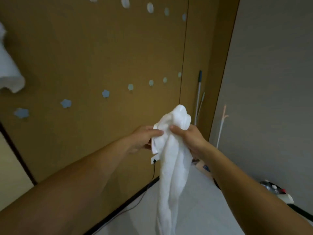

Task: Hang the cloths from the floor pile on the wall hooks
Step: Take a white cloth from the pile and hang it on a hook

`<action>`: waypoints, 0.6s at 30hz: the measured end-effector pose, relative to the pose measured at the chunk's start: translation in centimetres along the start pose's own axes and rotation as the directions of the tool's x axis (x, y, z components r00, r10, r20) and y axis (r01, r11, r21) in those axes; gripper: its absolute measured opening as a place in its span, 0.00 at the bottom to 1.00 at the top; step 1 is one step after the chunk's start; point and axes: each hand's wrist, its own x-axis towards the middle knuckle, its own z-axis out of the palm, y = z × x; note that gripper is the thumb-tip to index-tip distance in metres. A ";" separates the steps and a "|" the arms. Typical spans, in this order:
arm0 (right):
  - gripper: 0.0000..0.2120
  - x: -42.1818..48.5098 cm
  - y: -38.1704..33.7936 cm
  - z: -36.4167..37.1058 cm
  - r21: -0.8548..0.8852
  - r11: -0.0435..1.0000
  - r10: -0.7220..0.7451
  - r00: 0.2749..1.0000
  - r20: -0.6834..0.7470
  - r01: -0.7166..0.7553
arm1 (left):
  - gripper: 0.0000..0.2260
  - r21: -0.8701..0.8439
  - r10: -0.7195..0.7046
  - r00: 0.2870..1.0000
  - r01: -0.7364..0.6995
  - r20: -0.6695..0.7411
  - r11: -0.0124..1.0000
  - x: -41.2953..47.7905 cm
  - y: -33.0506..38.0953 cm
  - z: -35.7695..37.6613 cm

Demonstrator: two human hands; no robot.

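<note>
Left hand [142, 139], right hand [190, 139], cut-off cloth [171, 168]

We see a pole [198, 92] leaning in the corner at two o'clock and a black wire [154, 170] at six.

Brown wall [84, 48], pale floor [199, 209]

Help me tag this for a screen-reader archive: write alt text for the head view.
A left hand and a right hand grip a white cloth by its bunched top, the rest hanging down, before a brown wall. Rows of pale blue flower-shaped hooks cross the wall; a second white cloth hangs at the left edge.
</note>
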 end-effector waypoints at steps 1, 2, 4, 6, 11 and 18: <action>0.21 0.3 -0.6 1.0 -0.029 1.000 -0.006 1.000 0.012 0.006 | 0.09 -0.053 0.030 0.998 -0.032 -0.048 0.998 -0.9 0.8 -2.0; 0.23 0.6 -1.1 2.2 -0.047 0.999 0.001 1.000 0.020 -0.001 | 0.08 -0.076 0.053 0.996 -0.058 -0.070 0.995 -1.9 1.7 -4.0; 0.25 1.1 -1.9 5.0 -0.037 0.999 0.008 0.997 0.071 -0.005 | 0.08 -0.073 0.089 0.992 -0.096 -0.088 0.993 -3.6 3.9 -7.6; 0.28 1.5 -2.8 8.5 0.026 1.000 -0.016 0.980 0.198 0.011 | 0.09 -0.122 0.134 0.981 -0.151 -0.141 0.981 -4.7 5.7 -10.4; 0.30 2.1 -5.3 17.7 -0.024 0.996 -0.071 0.942 0.327 0.084 | 0.14 -0.268 0.203 0.963 -0.246 -0.180 0.931 -6.9 7.0 -15.4; 0.20 5.1 -10.4 25.5 0.271 0.961 0.028 0.994 0.107 -0.056 | 0.28 0.201 0.027 0.994 -0.005 -0.107 0.980 -11.6 0.0 -20.7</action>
